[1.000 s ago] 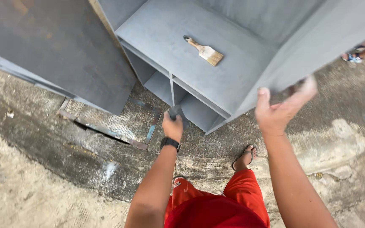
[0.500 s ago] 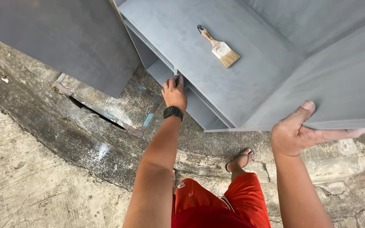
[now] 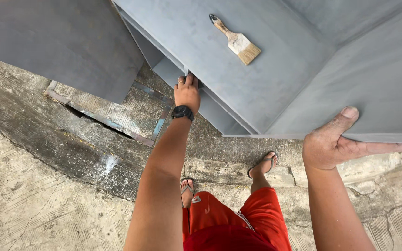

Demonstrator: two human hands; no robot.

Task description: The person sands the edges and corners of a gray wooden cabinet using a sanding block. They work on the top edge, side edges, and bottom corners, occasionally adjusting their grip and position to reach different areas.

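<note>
Left hand [image 3: 187,90] now clamps the grey cabinet's [image 3: 275,88] shelf edge — right hand [image 3: 333,146] has regripped its side panel; paintbrush [image 3: 236,41] lies beyond.

Right hand [image 3: 333,146] now clamps the grey cabinet's [image 3: 266,88] side panel edge, thumb on top, no longer open beneath it. Left hand [image 3: 187,92] sits higher on the shelf edge. Paintbrush [image 3: 237,41] lies further up-frame.

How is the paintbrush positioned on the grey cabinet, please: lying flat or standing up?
Lying flat. The paintbrush rests on its side on the grey cabinet panel, wooden handle pointing up-left, bristles down-right, touched by neither hand.
</note>
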